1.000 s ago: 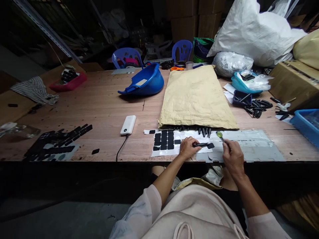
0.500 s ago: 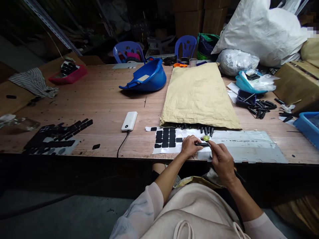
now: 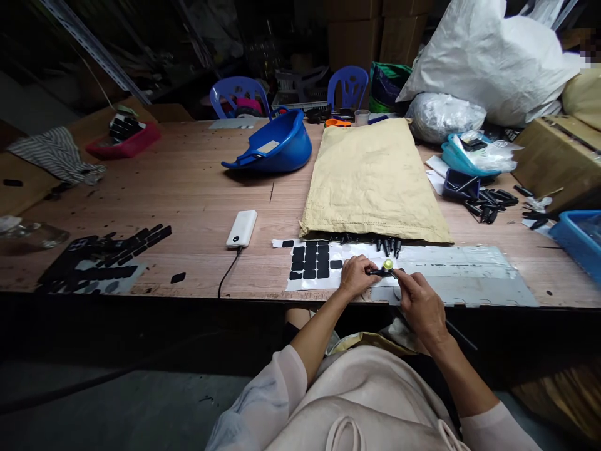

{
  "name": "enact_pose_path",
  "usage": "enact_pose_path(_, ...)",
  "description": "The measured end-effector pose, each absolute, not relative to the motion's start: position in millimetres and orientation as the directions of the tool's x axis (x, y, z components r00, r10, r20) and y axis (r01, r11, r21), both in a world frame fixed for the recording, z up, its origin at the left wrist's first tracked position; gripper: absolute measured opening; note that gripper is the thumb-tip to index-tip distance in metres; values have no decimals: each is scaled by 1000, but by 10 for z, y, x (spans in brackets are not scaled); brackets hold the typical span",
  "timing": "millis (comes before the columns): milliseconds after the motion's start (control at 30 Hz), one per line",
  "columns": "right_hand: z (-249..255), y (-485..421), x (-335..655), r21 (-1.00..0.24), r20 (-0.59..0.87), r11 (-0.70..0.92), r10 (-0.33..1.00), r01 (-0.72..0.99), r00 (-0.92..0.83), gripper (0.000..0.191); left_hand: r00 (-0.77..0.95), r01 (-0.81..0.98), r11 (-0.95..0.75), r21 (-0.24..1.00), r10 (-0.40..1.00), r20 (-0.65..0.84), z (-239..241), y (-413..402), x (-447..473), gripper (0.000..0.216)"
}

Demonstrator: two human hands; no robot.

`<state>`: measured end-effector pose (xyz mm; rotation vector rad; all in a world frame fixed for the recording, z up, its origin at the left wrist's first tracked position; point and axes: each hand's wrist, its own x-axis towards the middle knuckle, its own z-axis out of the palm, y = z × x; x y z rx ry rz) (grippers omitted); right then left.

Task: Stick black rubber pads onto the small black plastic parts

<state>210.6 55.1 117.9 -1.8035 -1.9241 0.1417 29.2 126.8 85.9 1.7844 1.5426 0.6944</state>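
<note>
My left hand [image 3: 355, 277] is closed on one end of a slim black cylindrical piece [image 3: 377, 272], held low over the table's front edge. A small round yellow-green piece [image 3: 387, 265] with a pale centre sits at the far end of that black piece. My right hand [image 3: 421, 308] is closed around a thin dark rod-like tool [image 3: 462, 335], whose tail sticks out behind the wrist. Its fingertips meet the black piece from the right. Just left of my left hand lies a white backing sheet [image 3: 307, 285] with rows of black rounded stickers [image 3: 310, 260].
A large tan paper sack [image 3: 361, 181] lies beyond my hands, black parts [image 3: 387, 245] poking from under it. Left of it are a white power bank [image 3: 241, 228] with a cable and a blue scoop-shaped basket [image 3: 282, 147]. Black tubes [image 3: 491, 203] and a blue bin [image 3: 580, 241] lie right.
My right hand's fingertips have dropped slightly and moved right, and the tool's tail has swung outward. The yellow-green piece now appears rounder and brighter. My left hand keeps its hold.
</note>
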Motion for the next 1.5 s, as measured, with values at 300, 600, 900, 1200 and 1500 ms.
enact_pose_path(300, 1260, 776, 2527, -419, 391, -52, 891, 907, 231, 36, 168, 651, -126, 748, 986, 20, 792, 1250, 290, 16)
enact_pose_path(600, 830, 1057, 3012, -268, 367, -259, 863, 928, 347, 29, 208, 662, -177, 728, 977, 48, 784, 1242, 268, 6)
enact_pose_path(900, 790, 1144, 2878, -245, 378, -316, 840, 917, 390, 32, 222, 684, -184, 706, 974, 39, 807, 1217, 237, 15)
enact_pose_path(1200, 777, 1126, 2858, -240, 385, -310, 840, 920, 383, 31, 358, 596, -416, 687, 903, 236, 778, 814, 127, 15)
enact_pose_path(1500, 753, 1128, 2856, -225, 375, -325, 841, 919, 390, 32, 417, 731, -264, 629, 903, -106, 207, 50, -110, 21)
